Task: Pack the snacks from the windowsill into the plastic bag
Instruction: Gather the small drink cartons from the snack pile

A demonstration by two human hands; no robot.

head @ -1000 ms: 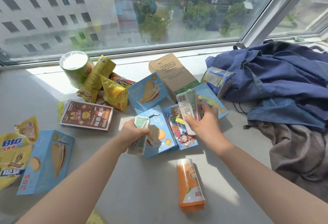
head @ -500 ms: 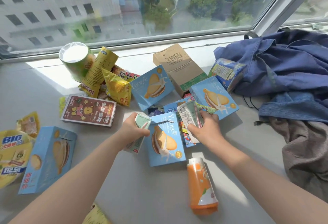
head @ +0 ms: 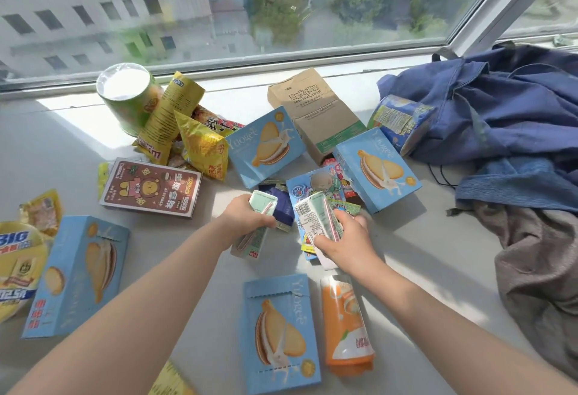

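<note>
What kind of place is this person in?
Probably a room high up in a flat or dormitory: a wide windowsill under a window overlooking buildings and trees below, with snacks and crumpled cloth on it.

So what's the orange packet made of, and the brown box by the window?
The orange packet looks like glossy plastic film: it shines and its end is crimped flat. The brown box seems to be matte cardboard: dull, with fold creases.
</note>
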